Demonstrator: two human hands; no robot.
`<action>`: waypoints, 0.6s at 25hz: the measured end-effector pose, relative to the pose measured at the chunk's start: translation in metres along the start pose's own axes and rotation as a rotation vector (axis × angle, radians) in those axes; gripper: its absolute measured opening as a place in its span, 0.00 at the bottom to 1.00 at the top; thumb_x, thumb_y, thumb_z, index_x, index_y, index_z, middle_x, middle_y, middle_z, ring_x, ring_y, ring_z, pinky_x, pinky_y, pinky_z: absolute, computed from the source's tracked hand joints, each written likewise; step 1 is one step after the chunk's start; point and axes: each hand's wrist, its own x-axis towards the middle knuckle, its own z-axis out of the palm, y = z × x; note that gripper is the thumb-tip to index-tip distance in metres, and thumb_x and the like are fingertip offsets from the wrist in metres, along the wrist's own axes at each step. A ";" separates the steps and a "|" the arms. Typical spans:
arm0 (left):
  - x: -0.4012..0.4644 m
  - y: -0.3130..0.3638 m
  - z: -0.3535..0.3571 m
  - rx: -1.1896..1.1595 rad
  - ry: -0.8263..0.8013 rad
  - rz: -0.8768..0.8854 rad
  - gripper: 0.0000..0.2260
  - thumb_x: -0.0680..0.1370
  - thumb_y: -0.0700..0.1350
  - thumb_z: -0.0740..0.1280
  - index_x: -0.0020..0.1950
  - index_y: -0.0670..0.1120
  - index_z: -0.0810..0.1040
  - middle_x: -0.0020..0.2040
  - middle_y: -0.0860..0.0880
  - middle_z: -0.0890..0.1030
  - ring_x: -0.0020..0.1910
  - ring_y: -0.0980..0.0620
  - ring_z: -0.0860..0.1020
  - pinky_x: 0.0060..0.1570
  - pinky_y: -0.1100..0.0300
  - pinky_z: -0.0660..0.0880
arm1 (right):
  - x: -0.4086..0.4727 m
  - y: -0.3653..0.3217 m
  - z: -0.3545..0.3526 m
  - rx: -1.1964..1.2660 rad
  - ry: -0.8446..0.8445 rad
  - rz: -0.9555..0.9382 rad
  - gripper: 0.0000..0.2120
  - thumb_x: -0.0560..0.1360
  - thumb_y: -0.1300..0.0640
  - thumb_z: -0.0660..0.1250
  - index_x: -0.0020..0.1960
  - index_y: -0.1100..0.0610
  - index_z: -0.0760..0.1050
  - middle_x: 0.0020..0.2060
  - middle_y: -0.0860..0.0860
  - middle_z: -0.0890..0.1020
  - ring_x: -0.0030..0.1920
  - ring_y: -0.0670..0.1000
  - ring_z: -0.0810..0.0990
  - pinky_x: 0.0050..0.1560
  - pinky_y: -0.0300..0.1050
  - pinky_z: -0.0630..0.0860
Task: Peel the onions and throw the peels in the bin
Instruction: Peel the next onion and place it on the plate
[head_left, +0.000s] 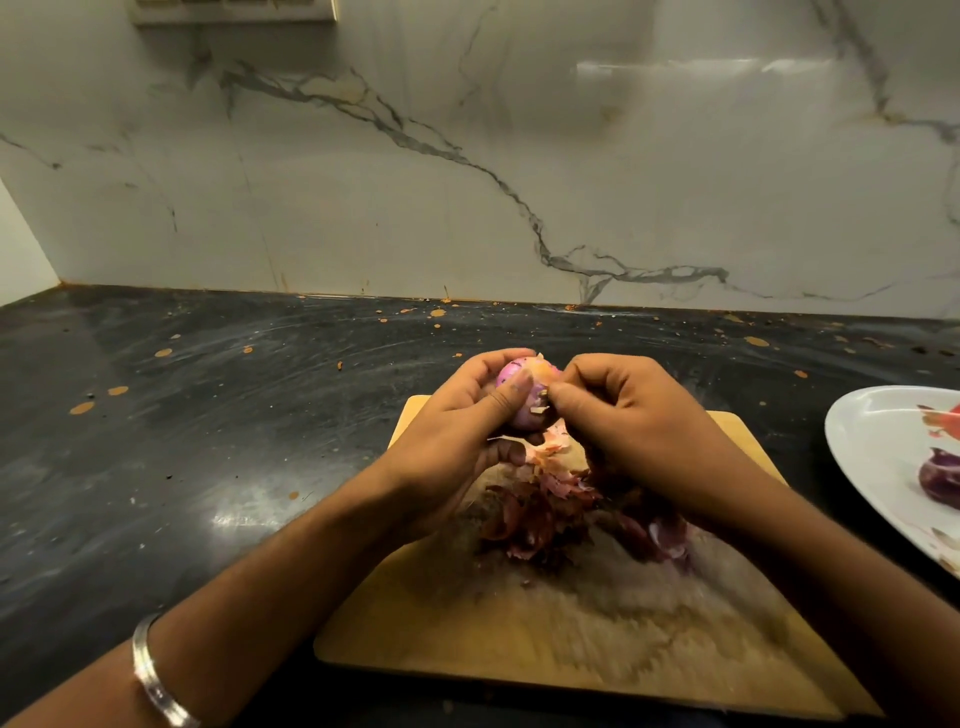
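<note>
The left hand (462, 426) cups a small, round, pink-purple onion (519, 395) above the far end of a pale rectangular wooden chopping board (519, 623); its fingers curl over the top of the bulb and its thumb lies across the near face. The right hand (623, 415) meets it from the other side, thumb and forefinger pinching a bit of skin at the onion's right flank. A strip of pale orange-pink peel (550, 441) hangs beneath the onion, between the two palms.

Below the hands, a loose heap of dark red and papery pink onion peels (545, 514) lies on the middle of the board, partly hidden by the right wrist. The near half of the board is bare, scuffed wood, and its near edge runs close to the bottom of the view. The board's far left corner shows just beside the left hand.

The dark, glossy stone worktop (182, 441) spreads wide to the left of the board, marked with small orange spots and smears, and a broad band of it runs behind the hands up to the white marble-veined wall (467, 182). To the right, a white plate (883, 457) is cut off by the frame's edge; it holds a peeled dark purple onion (937, 480) and scraps of reddish skin. The plate's rim sits near the board's right side, with a narrow strip of worktop between them. A silver metal bangle (153, 675) circles the left forearm.
</note>
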 end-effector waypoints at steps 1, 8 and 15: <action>0.001 -0.001 -0.001 -0.019 0.017 -0.020 0.21 0.78 0.48 0.63 0.68 0.42 0.72 0.46 0.47 0.81 0.41 0.52 0.78 0.38 0.59 0.75 | -0.002 0.002 -0.001 -0.274 0.036 -0.128 0.14 0.79 0.49 0.63 0.39 0.56 0.77 0.27 0.51 0.76 0.27 0.52 0.72 0.29 0.50 0.71; 0.007 -0.001 -0.010 -0.037 0.150 -0.070 0.15 0.83 0.48 0.59 0.65 0.41 0.75 0.46 0.44 0.80 0.39 0.52 0.75 0.37 0.59 0.70 | -0.007 0.002 -0.001 -0.447 0.104 -0.355 0.13 0.78 0.45 0.65 0.37 0.49 0.77 0.28 0.46 0.78 0.29 0.47 0.76 0.30 0.51 0.74; 0.000 -0.003 -0.005 0.110 -0.026 -0.039 0.18 0.75 0.49 0.68 0.63 0.47 0.78 0.46 0.47 0.82 0.40 0.54 0.78 0.35 0.61 0.72 | -0.003 0.008 0.001 -0.176 0.261 0.022 0.16 0.70 0.36 0.70 0.45 0.48 0.79 0.33 0.48 0.83 0.31 0.44 0.80 0.34 0.44 0.80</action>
